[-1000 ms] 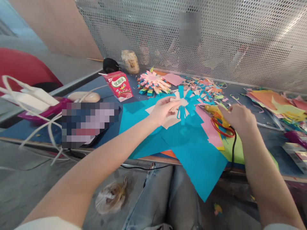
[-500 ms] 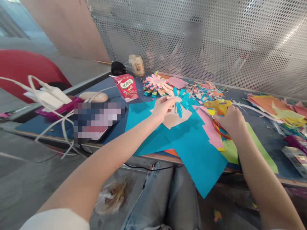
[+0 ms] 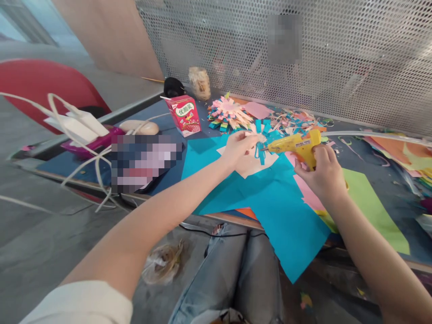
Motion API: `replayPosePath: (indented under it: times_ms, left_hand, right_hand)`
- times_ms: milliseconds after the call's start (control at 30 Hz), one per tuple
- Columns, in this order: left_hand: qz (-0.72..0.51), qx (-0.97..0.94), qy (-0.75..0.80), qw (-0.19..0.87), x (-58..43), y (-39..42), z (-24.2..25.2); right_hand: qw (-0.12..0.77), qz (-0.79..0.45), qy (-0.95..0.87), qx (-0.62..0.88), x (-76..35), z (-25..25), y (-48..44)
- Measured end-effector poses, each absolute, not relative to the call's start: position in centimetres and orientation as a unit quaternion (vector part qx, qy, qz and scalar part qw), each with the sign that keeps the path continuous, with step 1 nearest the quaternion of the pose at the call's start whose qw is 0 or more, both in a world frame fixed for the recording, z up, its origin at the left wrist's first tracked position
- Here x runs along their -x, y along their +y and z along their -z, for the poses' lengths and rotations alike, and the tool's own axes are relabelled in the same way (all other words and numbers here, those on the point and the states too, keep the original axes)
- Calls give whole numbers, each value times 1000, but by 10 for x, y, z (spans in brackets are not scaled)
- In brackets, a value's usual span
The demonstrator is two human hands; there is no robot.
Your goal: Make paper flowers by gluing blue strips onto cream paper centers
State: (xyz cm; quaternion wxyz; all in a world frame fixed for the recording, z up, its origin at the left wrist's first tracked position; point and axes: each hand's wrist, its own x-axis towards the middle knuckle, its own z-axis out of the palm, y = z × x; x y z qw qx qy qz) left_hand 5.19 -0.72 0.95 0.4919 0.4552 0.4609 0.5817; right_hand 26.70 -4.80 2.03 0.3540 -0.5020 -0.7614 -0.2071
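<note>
My left hand (image 3: 238, 148) pinches a blue paper-strip flower (image 3: 262, 156) above a pale pink paper piece (image 3: 248, 168). Closed around the handle of a yellow glue gun (image 3: 295, 145) is my right hand (image 3: 323, 174). The gun's nozzle points left, close to the blue strips; whether it touches them I cannot tell. A long whitish glue stick (image 3: 354, 133) sticks out of the gun's back. Large blue paper sheets (image 3: 286, 216) lie beneath my hands and hang over the table's front edge.
A finished-looking pink fringed paper flower (image 3: 229, 112) and paper scraps (image 3: 300, 121) lie behind. Left stand a red drink carton (image 3: 185, 118), a blurred-out phone-like device (image 3: 146, 162) and tangled white cables (image 3: 97, 155). Green paper (image 3: 369, 209) lies right. A perforated metal panel (image 3: 229, 40) closes the back.
My right hand has lifted the glue gun and brought its nozzle left to the blue flower. My left hand keeps its pinch. The whole view has shifted slightly.
</note>
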Motion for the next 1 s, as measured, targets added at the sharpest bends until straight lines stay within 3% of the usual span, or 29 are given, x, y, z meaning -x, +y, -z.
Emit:
replayPosePath:
  times_ms: [1000]
  left_hand:
    - [-574,-460,456,502,-51,-4,-8]
  right_hand:
    - [329,244,-775,481,-270,-19,-46]
